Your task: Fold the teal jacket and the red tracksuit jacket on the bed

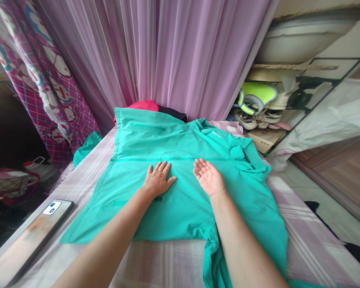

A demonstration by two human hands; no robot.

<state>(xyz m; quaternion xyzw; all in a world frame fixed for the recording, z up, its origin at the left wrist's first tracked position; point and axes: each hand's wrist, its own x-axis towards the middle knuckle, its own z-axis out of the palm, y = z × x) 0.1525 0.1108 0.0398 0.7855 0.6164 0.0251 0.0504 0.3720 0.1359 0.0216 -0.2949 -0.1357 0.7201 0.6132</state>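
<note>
A teal green jacket (174,152) lies spread out on a bed covered with a pale pink checked sheet (168,264). My left hand (157,179) rests flat on the middle of the jacket, palm down, fingers together and stretched out. My right hand (208,176) lies just to its right on the cloth, palm turned up, fingers open, holding nothing. One sleeve (86,149) hangs off the left side of the bed.
A phone (33,234) lies face down near the bed's left edge. Red and dark clothes (147,105) lie behind the jacket by a purple curtain (168,52). A shoe rack (264,108) stands at the right, with floor below it.
</note>
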